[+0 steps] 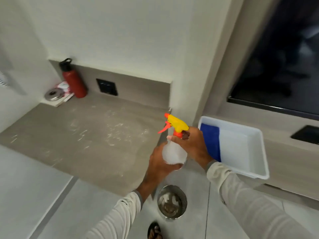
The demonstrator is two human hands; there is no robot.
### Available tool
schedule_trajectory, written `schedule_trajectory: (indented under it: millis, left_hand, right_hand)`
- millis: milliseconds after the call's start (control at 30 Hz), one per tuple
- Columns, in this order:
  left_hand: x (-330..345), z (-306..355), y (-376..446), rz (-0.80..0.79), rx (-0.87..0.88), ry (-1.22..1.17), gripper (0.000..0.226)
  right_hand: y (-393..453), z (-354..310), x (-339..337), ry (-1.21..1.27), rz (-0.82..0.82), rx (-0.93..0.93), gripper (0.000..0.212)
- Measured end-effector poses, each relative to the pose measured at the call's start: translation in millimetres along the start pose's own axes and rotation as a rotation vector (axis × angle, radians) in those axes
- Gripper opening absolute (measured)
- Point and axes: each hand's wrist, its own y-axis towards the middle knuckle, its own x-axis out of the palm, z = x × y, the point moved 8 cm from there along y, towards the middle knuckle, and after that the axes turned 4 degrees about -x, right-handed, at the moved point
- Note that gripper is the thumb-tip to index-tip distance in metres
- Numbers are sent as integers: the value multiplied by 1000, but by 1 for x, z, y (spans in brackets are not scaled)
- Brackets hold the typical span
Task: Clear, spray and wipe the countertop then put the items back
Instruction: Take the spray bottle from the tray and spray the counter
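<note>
Both hands grip spray bottle [174, 152]: left hand [160, 163] base, right hand [191, 145] neck; fingers partly hidden.

White wall [120, 31], dark window [279, 66]

Flask [73, 80] stands back-left on countertop [96, 135]; tray [259, 152] lies right.

From my remote seat this looks like a tidy pantry nook in an office or flat; I cannot say which. A grey stone-look countertop [96, 135] sits in a plastered alcove with a matching upstand and a black socket plate [107, 87]. A red flask [73, 80] stands in the corner, a steel waste bin [172, 202] on the tiled floor [25, 187], and a dark window [279, 62] lies alongside.
</note>
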Motion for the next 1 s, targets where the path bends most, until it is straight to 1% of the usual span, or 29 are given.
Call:
schedule_trajectory:
  millis: [67, 133, 200, 267, 300, 433, 500, 600, 667, 700, 800, 867, 900, 1000]
  left_hand:
    - [18, 19, 20, -94, 45, -56, 91]
    - [39, 37, 37, -173, 62, -85, 88]
    - [65, 57, 50, -250, 65, -127, 79]
    - [97, 78, 62, -315, 98, -130, 66]
    - [114, 86, 66, -355, 112, -124, 63]
    - [188, 109, 73, -509, 111, -69, 66]
    - [218, 112, 74, -565, 85, -23, 63]
    - [254, 114, 77, -634, 56, 77, 63]
    - [263, 112, 83, -624, 41, 161, 57]
    - [262, 112, 87, -589, 40, 208, 52]
    - [247, 113, 100, -411, 94, 372, 32]
    - [232, 110, 104, -310, 102, 543, 30]
    - [226, 107, 105, -293, 104, 657, 31]
    - [215, 100, 104, -333, 146, 1025, 35]
  right_hand:
    - [7, 10, -31, 70, 87, 33, 25]
    - [12, 18, -64, 100, 147, 25, 21]
    - [13, 31, -98, 110, 218, 25, 27]
    - [12, 50, -129, 96, 306, 70, 34]
    - [11, 62, -141, 90, 339, 102, 34]
    - [12, 114, -191, 67, 439, 190, 34]
    - [16, 137, -211, 45, 480, 212, 30]
    - [27, 170, -236, -17, 517, 253, 31]
    - [35, 188, -246, -52, 524, 291, 32]
    - [40, 196, -248, -55, 521, 304, 33]
    - [51, 207, -251, -14, 511, 294, 35]
    - [56, 209, -250, 26, 488, 261, 40]
    - [57, 209, -249, 43, 468, 250, 42]
    - [53, 209, -248, 70, 444, 240, 44]
